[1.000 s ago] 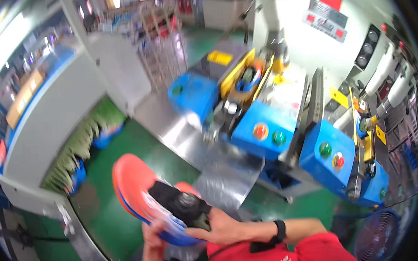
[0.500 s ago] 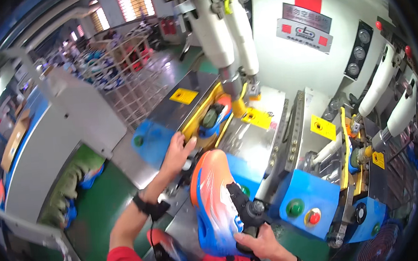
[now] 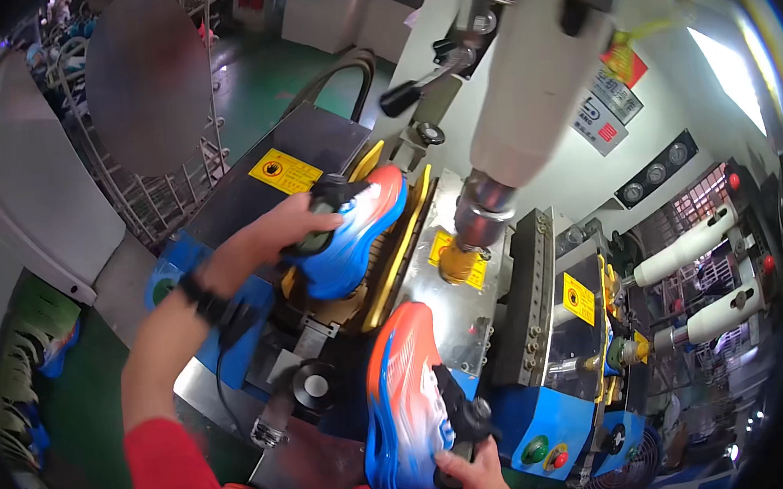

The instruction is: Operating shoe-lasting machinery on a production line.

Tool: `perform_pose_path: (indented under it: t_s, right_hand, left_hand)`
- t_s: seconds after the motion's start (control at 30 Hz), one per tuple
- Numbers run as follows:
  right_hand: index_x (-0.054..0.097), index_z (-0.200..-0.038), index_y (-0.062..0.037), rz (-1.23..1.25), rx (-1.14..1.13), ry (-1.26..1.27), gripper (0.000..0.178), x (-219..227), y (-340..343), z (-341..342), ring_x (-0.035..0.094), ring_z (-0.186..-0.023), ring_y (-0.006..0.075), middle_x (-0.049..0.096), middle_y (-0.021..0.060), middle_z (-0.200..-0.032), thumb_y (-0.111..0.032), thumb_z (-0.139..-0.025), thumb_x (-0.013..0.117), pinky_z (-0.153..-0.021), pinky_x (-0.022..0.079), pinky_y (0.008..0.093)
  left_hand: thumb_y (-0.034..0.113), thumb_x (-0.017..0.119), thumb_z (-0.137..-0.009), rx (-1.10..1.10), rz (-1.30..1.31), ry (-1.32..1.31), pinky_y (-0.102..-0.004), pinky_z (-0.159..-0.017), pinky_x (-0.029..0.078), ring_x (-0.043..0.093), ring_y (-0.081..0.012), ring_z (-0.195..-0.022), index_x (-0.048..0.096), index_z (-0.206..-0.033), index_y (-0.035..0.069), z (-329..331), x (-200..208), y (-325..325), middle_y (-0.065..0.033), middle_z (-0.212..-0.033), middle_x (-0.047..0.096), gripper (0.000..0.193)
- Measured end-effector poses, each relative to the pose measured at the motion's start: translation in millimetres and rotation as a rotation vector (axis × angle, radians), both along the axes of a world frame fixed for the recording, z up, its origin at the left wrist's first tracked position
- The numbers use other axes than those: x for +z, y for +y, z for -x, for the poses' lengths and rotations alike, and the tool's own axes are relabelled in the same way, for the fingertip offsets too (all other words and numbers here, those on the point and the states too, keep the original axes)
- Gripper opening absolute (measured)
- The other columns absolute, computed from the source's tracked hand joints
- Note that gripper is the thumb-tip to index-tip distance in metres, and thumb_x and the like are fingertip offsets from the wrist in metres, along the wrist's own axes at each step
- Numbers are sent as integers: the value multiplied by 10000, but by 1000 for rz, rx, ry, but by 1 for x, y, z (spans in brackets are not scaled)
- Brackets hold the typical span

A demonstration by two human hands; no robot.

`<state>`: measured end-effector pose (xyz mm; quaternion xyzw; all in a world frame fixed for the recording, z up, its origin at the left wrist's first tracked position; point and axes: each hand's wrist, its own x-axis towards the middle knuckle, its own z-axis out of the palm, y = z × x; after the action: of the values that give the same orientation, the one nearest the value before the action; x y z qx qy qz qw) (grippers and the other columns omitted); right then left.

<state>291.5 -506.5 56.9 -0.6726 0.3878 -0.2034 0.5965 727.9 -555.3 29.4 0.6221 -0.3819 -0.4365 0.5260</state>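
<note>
My left hand (image 3: pixel 282 227) is closed round the dark block set in the opening of an orange, white and blue sports shoe (image 3: pixel 345 259). That shoe is tilted, its orange toe pointing away, above the bay between the yellow side pads (image 3: pixel 399 255) of a pressing machine. Low in the middle, my right hand (image 3: pixel 478 473) grips the black knobbed piece in the opening of a matching shoe (image 3: pixel 401 386), held toe up in front of the machine. Its fingers are partly hidden behind that piece.
A white cylinder arm (image 3: pixel 527 96) with a yellow tip (image 3: pixel 459 263) hangs right of the bay. Further right, a second press has a blue housing (image 3: pixel 539 421) with green and red buttons. Shoes lie by green cloth at far left; a wire cart (image 3: pixel 154 208) stands behind.
My left hand has moved from the bay's near edge onto the shoe inside, which is now raised and tilted. My right hand still holds its shoe. The whole view has shifted and turned.
</note>
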Motion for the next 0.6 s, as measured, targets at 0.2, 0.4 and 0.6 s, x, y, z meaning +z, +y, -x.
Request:
perform_pose_path:
  t_s: [0.2, 0.4, 0.6]
  right_hand:
    - [587, -1210, 15, -890, -114, -102, 335, 46, -96, -181, 693, -951, 262, 683, 147, -1107, -195, -950, 585, -885, 568, 391]
    - [342, -1291, 108, 457, -189, 441, 697, -45, -152, -317, 515, -1158, 450, 497, 332, -1227, -258, -812, 694, -1019, 409, 502]
    - [584, -872, -11, 664, -268, 36, 186, -142, -185, -311, 589, -664, 192, 606, 79, -790, -85, -730, 679, -580, 476, 361]
  left_hand:
    - [111, 615, -852, 516, 426, 521, -358, -983, 474, 583, -242, -1141, 365, -1443, -36, 25, -53, 227, -156, -1305, 557, 658]
    - [355, 416, -1008, 1070, 238, 374, -412, -1052, 430, 535, -293, -1228, 339, -1472, -11, 108, -108, 423, -167, -1421, 468, 596]
    - [362, 438, -1017, 1375, 118, 717, -419, -1053, 424, 521, -291, -1241, 348, -1469, -11, 176, -119, 443, -166, -1424, 465, 592]
